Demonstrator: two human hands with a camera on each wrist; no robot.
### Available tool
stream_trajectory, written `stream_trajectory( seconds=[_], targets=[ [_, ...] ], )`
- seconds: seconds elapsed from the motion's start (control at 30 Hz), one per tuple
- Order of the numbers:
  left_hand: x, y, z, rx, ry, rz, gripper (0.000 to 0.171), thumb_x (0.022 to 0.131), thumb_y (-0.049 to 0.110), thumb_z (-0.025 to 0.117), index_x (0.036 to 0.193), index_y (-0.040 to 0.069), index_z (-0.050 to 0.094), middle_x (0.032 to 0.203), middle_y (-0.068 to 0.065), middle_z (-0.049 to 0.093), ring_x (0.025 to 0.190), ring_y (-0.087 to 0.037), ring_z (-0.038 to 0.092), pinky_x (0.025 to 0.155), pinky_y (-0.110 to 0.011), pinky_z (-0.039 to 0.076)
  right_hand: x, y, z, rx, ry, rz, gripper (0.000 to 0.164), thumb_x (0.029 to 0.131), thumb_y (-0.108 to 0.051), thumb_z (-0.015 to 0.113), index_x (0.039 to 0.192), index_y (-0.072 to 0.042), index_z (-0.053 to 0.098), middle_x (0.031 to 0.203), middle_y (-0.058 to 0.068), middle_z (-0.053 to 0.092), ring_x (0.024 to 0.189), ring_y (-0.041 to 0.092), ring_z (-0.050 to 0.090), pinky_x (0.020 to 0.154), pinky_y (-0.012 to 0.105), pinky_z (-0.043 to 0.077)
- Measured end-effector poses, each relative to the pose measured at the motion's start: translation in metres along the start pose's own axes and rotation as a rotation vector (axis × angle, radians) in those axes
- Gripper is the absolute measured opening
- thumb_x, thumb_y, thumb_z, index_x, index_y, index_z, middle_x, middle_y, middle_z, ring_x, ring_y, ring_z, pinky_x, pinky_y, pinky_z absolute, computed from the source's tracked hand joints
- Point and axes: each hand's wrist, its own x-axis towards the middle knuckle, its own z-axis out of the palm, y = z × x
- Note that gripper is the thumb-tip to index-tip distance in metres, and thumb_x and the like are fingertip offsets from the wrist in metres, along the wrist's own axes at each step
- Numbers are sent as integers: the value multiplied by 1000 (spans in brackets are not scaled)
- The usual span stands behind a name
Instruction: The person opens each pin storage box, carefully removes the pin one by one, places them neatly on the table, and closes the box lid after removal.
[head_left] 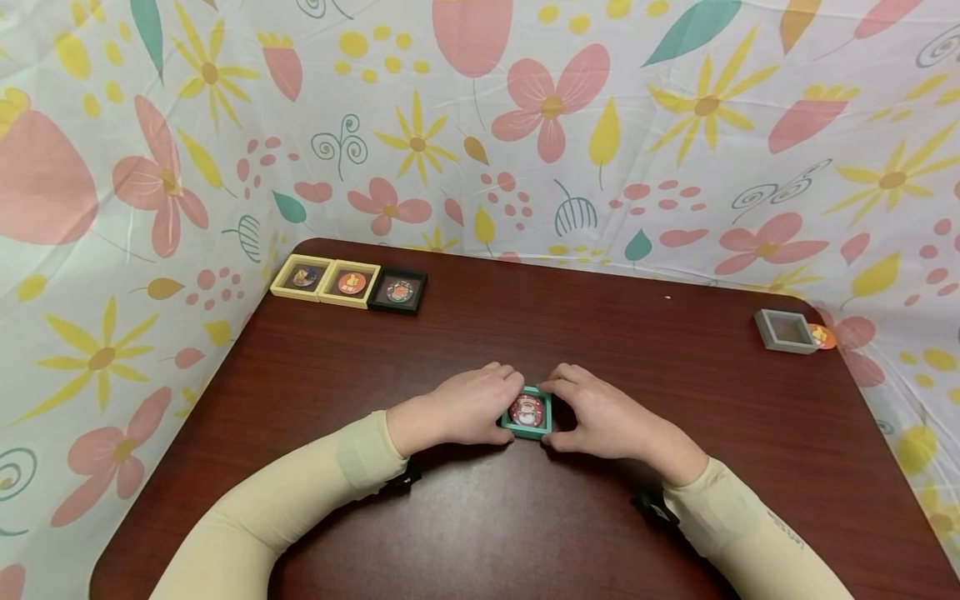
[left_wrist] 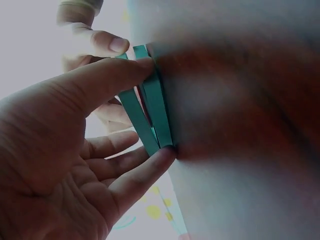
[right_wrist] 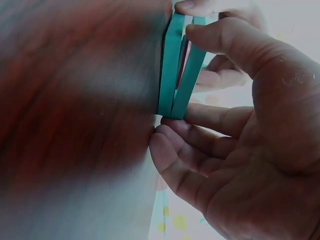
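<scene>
A small teal square display frame (head_left: 528,434) is at the middle of the table between both hands. Inside its border shows a round red badge (head_left: 527,410) with a pale figure. My left hand (head_left: 474,406) grips the frame's left side, thumb at the near edge and fingers at the far one. On the opposite side, my right hand (head_left: 607,414) holds it by the right corners, thumb near and fingers far. Both wrist views show the frame as two teal halves (left_wrist: 159,107), touching at the far edge and parted in a narrow wedge toward the thumbs. A reddish edge shows in that gap.
Two cream frames (head_left: 324,297) and a black frame (head_left: 397,310), each with a round badge, stand in a row at the back left. A grey frame (head_left: 786,345) lies at the right edge beside an orange badge (head_left: 823,337). Patterned cloth (head_left: 465,108) hangs behind the table.
</scene>
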Motion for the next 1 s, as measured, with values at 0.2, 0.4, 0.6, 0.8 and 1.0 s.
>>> stream_trajectory(
  seconds=[0.2, 0.4, 0.6, 0.8, 1.0],
  targets=[
    [-1, -1, -3, -31, -5, -4, 55, 76, 50, 80, 108, 13, 55, 97, 6, 54, 87, -10, 48, 75, -23, 44, -1, 2, -2, 44, -24, 18, 61, 78, -43, 78, 128, -13, 61, 109, -4, 50, 95, 12, 51, 77, 26, 46],
    [-4, -2, -5, -56, -12, -6, 52, 78, 49, 80, 107, 14, 56, 97, 7, 55, 90, -9, 50, 76, -23, 44, -2, 6, -3, 113, -35, 43, 57, 79, -41, 77, 128, -17, 61, 108, -8, 50, 87, 10, 53, 72, 26, 48],
    [-5, -1, -4, -38, -25, -15, 50, 80, 49, 77, 109, 14, 55, 101, 6, 54, 94, -9, 50, 77, -25, 44, -3, 11, -3, 173, -42, 52, 53, 82, -38, 76, 129, -17, 62, 109, -8, 51, 85, 10, 55, 72, 29, 50],
    [-6, -3, -3, 7, -30, -14, 59, 81, 48, 77, 121, 13, 53, 111, 2, 56, 104, -12, 51, 82, -26, 45, -4, 15, -5, 233, -45, 50, 48, 92, -42, 68, 129, -13, 62, 110, -6, 54, 81, 7, 56, 69, 28, 50],
    [-6, -3, -2, 1, -10, -6, 61, 79, 46, 79, 122, 14, 50, 111, 2, 56, 104, -12, 51, 81, -27, 46, -5, 17, -9, 287, -61, 111, 44, 97, -48, 58, 128, -17, 64, 118, -8, 53, 89, 5, 56, 74, 29, 50]
  ],
)
